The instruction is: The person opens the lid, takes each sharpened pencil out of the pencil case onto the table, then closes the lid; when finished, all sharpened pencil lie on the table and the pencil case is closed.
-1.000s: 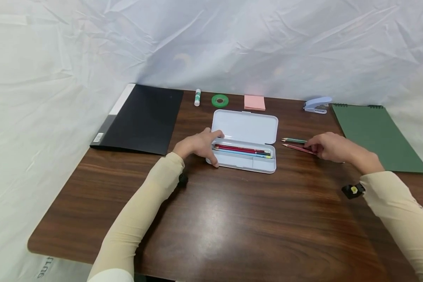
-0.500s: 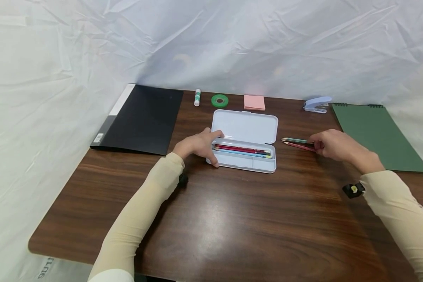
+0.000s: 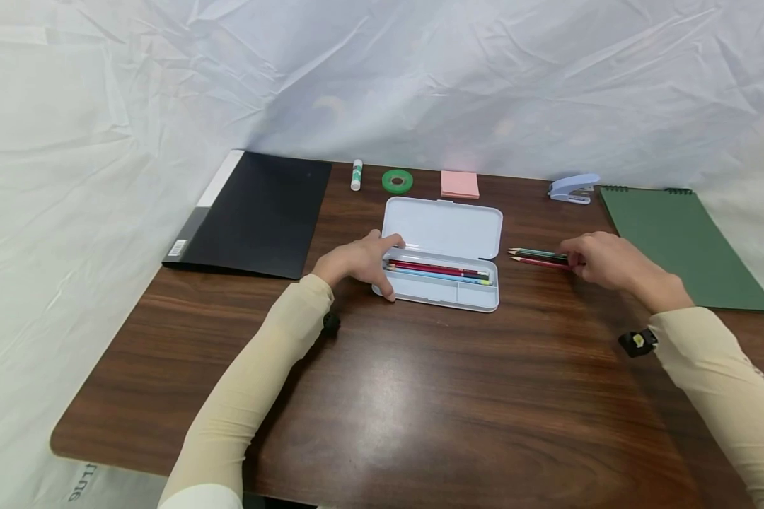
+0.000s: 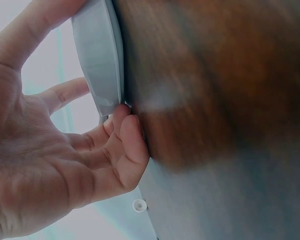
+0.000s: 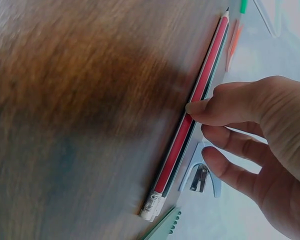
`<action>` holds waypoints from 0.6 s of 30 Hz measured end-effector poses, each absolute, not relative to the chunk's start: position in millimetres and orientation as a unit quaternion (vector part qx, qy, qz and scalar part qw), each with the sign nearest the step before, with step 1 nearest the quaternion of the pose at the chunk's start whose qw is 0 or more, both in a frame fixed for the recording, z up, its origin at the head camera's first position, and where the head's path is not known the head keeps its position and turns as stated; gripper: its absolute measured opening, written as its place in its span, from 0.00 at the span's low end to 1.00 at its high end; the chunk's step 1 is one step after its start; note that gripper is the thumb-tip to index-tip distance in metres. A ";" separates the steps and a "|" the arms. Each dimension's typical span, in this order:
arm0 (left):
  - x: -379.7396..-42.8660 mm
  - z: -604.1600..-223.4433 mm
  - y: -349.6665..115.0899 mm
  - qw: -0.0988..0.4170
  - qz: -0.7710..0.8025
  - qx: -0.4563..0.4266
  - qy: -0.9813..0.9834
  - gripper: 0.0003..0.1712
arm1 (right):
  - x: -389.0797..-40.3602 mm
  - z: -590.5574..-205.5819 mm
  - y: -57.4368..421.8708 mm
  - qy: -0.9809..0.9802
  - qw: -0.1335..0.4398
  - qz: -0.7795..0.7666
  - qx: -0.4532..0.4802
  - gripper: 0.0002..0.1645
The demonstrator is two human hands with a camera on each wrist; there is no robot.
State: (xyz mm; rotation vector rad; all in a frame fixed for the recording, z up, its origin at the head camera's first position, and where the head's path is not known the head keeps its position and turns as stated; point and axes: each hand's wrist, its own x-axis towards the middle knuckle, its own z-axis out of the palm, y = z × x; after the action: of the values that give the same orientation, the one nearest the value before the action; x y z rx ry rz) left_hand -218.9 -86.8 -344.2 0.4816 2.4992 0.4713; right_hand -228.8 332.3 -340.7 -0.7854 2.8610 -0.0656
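A white pencil case (image 3: 414, 288) lies open at mid-table, its lid (image 3: 452, 227) folded back. Dark red pencils (image 3: 429, 268) and a light blue pencil (image 3: 439, 276) lie in its long rear compartment. My left hand (image 3: 359, 260) grips the case's left end, thumb at the front side and fingers toward the hinge. To the right, my right hand (image 3: 601, 260) pinches a red pencil (image 5: 177, 150) together with dark and green pencils beside it. Their sharpened tips point left toward the case, and white erasers (image 5: 152, 206) show at the other end in the right wrist view.
Behind the case are a glue stick (image 3: 356, 175), green tape (image 3: 397, 182), pink sticky notes (image 3: 460, 184) and a light blue stapler (image 3: 573, 189). A black folder (image 3: 261, 212) lies left; a green spiral notebook (image 3: 687, 247) lies right, under the right forearm's far side.
My right hand has shifted slightly right and away from me. The red pencil has swung closer to the green one, and a dark pencil now shows between them. My left hand stays put.
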 end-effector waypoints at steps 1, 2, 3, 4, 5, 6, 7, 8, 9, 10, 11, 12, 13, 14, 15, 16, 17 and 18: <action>-218.8 -343.9 -86.8 0.273 0.175 0.180 0.929 0.56 | -228.9 -340.8 332.6 0.960 0.087 -0.021 -0.265 0.18; -218.7 -343.7 -86.8 0.274 0.175 0.180 0.929 0.56 | -228.9 -340.7 332.8 0.960 0.087 -0.019 -0.265 0.18; -218.6 -343.5 -86.7 0.274 0.175 0.180 0.928 0.56 | -229.0 -340.7 332.5 0.960 0.087 -0.018 -0.265 0.18; -218.5 -343.3 -86.6 0.273 0.174 0.181 0.929 0.56 | -229.1 -340.6 332.2 0.960 0.085 -0.017 -0.265 0.18; -218.2 -342.9 -86.4 0.273 0.174 0.181 0.929 0.56 | -229.3 -340.6 332.0 0.960 0.084 -0.016 -0.265 0.17; -218.1 -342.6 -86.2 0.273 0.174 0.182 0.929 0.56 | -229.4 -340.5 331.5 0.961 0.083 -0.015 -0.265 0.17; -218.0 -342.5 -86.2 0.273 0.173 0.182 0.929 0.56 | -229.7 -340.6 331.2 0.960 0.081 -0.015 -0.266 0.16; -217.9 -342.5 -86.1 0.273 0.173 0.182 0.929 0.56 | -229.9 -340.7 330.9 0.961 0.079 -0.015 -0.266 0.16; -217.9 -342.5 -86.1 0.273 0.172 0.182 0.929 0.56 | -230.1 -340.8 330.7 0.961 0.077 -0.015 -0.266 0.15; -217.8 -342.6 -86.1 0.273 0.172 0.181 0.929 0.56 | -230.4 -340.9 330.5 0.961 0.076 -0.015 -0.267 0.15; -217.8 -342.7 -86.1 0.274 0.173 0.181 0.929 0.56 | -230.7 -341.0 330.5 0.961 0.074 -0.016 -0.267 0.15; -217.8 -342.7 -86.1 0.274 0.173 0.181 0.929 0.56 | -230.9 -341.2 330.6 0.961 0.073 -0.017 -0.266 0.15; -217.8 -342.8 -86.1 0.274 0.173 0.181 0.929 0.56 | -231.2 -341.4 330.8 0.961 0.073 -0.018 -0.266 0.16; -217.8 -342.7 -86.1 0.274 0.173 0.181 0.929 0.56 | -231.4 -341.6 331.1 0.961 0.072 -0.019 -0.265 0.16; -217.7 -342.5 -86.2 0.274 0.173 0.180 0.929 0.56 | -231.7 -341.8 331.3 0.962 0.071 -0.020 -0.264 0.17; -217.6 -342.5 -86.2 0.274 0.173 0.180 0.929 0.56 | -232.0 -342.0 331.5 0.962 0.071 -0.021 -0.263 0.18; -217.4 -342.3 -86.1 0.275 0.173 0.180 0.928 0.56 | -232.2 -342.2 331.8 0.962 0.072 -0.021 -0.261 0.18; -217.2 -342.0 -86.0 0.275 0.174 0.180 0.928 0.56 | -232.4 -342.3 332.0 0.963 0.072 -0.021 -0.259 0.19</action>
State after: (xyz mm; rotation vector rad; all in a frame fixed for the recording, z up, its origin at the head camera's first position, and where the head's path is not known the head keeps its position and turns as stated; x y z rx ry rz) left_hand -217.2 -86.0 -342.0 0.4848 2.4953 0.4664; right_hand -232.4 332.0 -342.3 -0.7779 2.8931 -0.0635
